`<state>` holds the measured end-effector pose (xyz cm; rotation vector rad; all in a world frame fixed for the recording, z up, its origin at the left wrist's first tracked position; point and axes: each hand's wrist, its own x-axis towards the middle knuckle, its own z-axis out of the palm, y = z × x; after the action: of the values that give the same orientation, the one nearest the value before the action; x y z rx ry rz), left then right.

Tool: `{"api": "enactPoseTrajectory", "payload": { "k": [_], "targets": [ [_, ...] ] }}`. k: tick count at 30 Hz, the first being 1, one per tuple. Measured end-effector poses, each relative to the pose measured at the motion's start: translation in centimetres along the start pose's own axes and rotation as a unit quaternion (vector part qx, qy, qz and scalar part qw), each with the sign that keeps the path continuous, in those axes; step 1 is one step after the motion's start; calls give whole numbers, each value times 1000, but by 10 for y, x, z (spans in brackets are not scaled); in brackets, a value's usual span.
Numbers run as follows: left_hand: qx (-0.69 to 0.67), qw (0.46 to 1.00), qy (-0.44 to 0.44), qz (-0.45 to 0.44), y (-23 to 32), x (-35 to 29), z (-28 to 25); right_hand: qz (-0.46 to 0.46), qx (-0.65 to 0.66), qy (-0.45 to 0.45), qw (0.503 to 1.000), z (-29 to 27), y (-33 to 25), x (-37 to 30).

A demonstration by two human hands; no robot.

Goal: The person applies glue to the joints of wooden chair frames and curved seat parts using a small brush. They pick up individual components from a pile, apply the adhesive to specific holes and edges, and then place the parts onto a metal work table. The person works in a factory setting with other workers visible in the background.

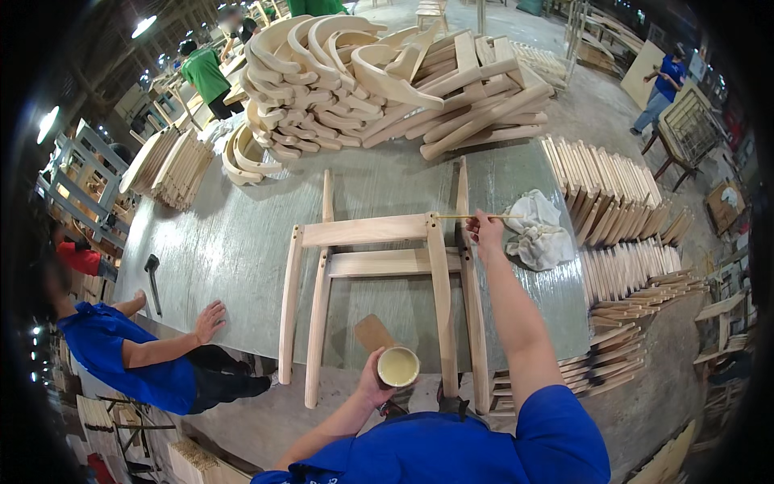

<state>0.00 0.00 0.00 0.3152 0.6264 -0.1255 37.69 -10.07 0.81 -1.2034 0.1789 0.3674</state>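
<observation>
My left hand (pixel 371 381) grips a cup (pixel 409 381) of pale yellowish liquid at the near edge of the table. Pinched in my right hand (pixel 486 231) is a thin stick (pixel 513 216), its tip at the top right corner of a pale wooden leg frame (pixel 363 231). Dark holes show near that frame's upper corners. Below and behind it lies a second wooden frame (pixel 387 263), its legs stretching toward me. A flat brown piece (pixel 372 331) sits between the legs. Just right of my right hand is a crumpled white cloth (pixel 535 230).
Curved wooden parts (pixel 314 89) and straight frames (pixel 484 97) are piled along the far side of the table (pixel 218 242). Leg stacks (pixel 605 194) stand to the right. At left, a co-worker in blue (pixel 129 347) rests a hand on the table near a black tool (pixel 153 282).
</observation>
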Motion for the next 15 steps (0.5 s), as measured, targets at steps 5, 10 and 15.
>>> {"api": "enactPoseTrajectory", "payload": {
  "k": [5, 10, 15],
  "targets": [
    [10, 1000, 22, 0, -4, 3, 10, -14, -5, -25, 1000, -9, -9, -6],
    [17, 1000, 4, 0, 2, 4, 4, -94, -46, -84, 991, -11, -17, -14],
    [47, 995, 83, 40, 30, 18, 38, -192, -48, -133, 971, -9, -42, -44]
  ]
}}
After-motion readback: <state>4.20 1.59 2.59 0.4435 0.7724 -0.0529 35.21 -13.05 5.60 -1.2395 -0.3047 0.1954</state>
